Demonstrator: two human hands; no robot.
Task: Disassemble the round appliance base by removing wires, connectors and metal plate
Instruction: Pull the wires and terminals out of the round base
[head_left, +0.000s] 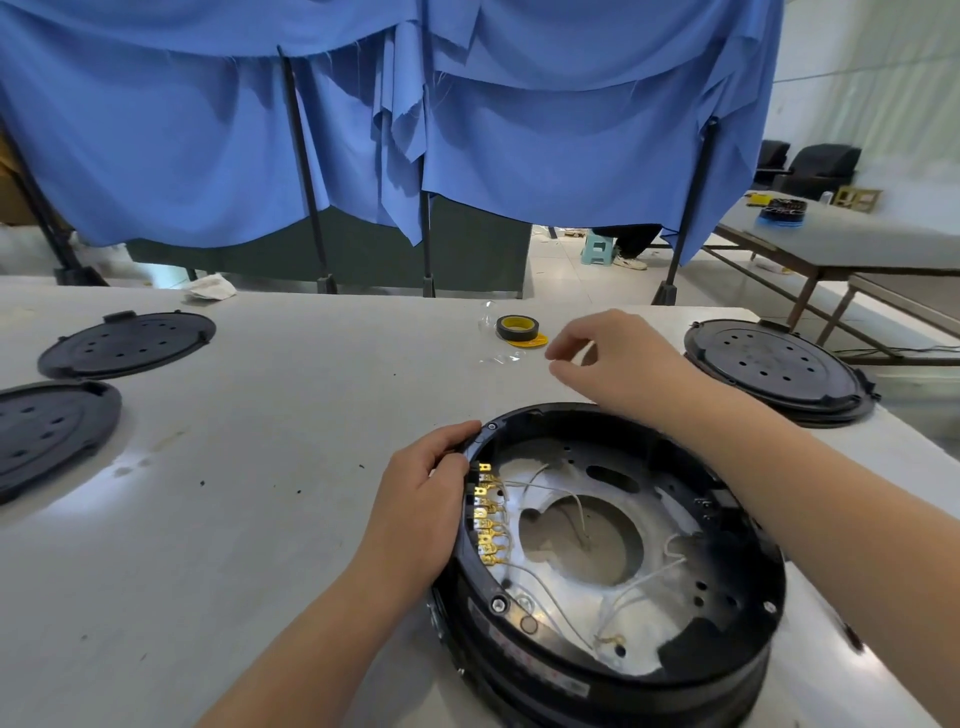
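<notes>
Flanking round base (613, 670), black covers (127, 343), tape roll (517, 329) beyond hands (623, 364)

A pale worktop (260, 415) runs to a wall of rumpled blue cloth (519, 130) hung over black poles (306, 171). Behind at right, a white tiled floor (561, 270), a small green stool (597, 249), a long grey table (841, 244) and dark armchairs (821, 169) in soft daylight
</notes>
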